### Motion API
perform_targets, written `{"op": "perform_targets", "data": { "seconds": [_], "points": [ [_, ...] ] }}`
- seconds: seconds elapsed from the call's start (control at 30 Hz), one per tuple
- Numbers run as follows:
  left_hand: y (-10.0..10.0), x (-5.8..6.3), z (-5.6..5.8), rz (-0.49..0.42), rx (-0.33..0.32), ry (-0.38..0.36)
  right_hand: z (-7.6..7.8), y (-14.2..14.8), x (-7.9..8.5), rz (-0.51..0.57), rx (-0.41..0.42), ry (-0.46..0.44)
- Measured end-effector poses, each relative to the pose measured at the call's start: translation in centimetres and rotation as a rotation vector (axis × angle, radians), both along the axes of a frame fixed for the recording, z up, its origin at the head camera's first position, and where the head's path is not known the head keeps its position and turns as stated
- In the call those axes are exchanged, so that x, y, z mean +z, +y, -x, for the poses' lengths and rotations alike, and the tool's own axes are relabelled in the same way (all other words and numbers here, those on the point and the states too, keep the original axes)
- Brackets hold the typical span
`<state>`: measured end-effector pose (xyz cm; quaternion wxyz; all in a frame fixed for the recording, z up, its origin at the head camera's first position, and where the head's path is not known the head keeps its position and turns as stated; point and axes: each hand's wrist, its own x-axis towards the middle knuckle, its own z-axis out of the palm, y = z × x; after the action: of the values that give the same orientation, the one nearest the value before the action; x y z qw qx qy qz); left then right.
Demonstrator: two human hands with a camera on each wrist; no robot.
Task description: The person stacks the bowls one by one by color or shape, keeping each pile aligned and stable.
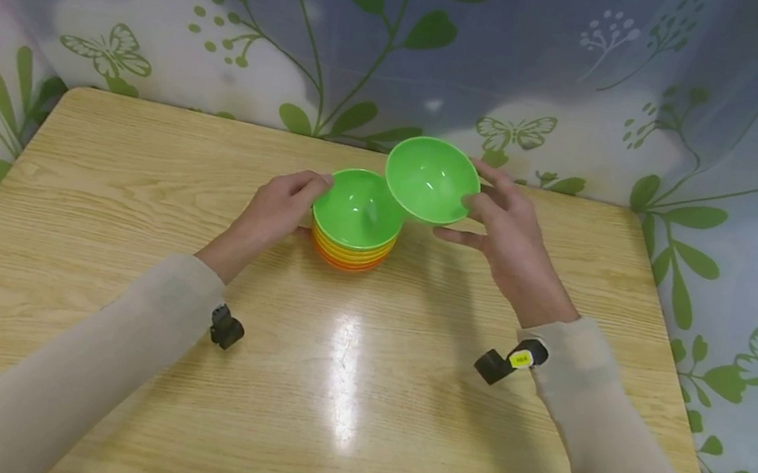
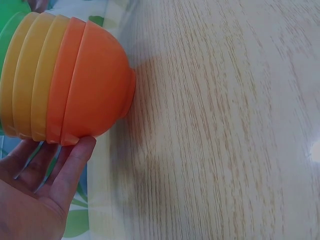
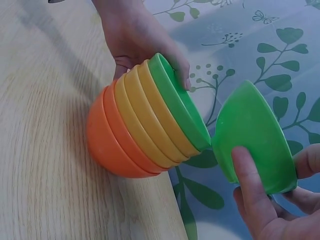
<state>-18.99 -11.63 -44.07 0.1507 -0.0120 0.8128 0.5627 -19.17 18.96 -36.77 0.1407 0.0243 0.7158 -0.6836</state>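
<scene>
A stack of nested bowls sits toward the back of the table: a green bowl (image 1: 353, 211) on top, three yellow bowls (image 3: 142, 115) under it and two orange bowls (image 2: 102, 80) at the bottom. My left hand (image 1: 278, 204) grips the stack from its left side, thumb over the green rim and fingers against the outer walls. Up and to the right, my right hand (image 1: 513, 230) holds another green bowl (image 1: 430, 178), thumb at its rim and fingers around the outside. This bowl is tilted, its edge close beside the rim of the stacked green one in the right wrist view.
The light wood table (image 1: 324, 464) ends at a back edge just behind the bowls. A leaf-and-butterfly patterned backdrop (image 1: 180, 24) stands behind it and along the sides. Small black cameras are strapped at both sleeve cuffs.
</scene>
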Motion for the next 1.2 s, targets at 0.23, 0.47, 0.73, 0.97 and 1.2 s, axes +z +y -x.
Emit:
{"op": "perform_targets", "data": {
  "seconds": [0.23, 0.47, 0.73, 0.97, 1.2],
  "points": [
    [-0.1, -0.1, 0.1, -0.002, 0.001, 0.000, -0.1, -0.5, 0.0, 0.015, 0.024, 0.008],
    [0.0, -0.2, 0.1, 0.011, 0.002, 0.006, -0.1, -0.9, -0.3, 0.006, 0.045, 0.009],
    [0.0, -0.3, 0.2, 0.000, 0.009, 0.010, -0.2, -1.4, -0.4, -0.003, 0.084, 0.006],
    [-0.1, -0.3, 0.2, -0.001, 0.012, 0.013, -0.2, -2.0, -0.4, -0.003, 0.110, 0.017],
    [-0.1, -0.3, 0.3, -0.008, 0.011, 0.007, -0.1, -2.4, -0.3, 0.007, 0.114, 0.015]
  ]
}}
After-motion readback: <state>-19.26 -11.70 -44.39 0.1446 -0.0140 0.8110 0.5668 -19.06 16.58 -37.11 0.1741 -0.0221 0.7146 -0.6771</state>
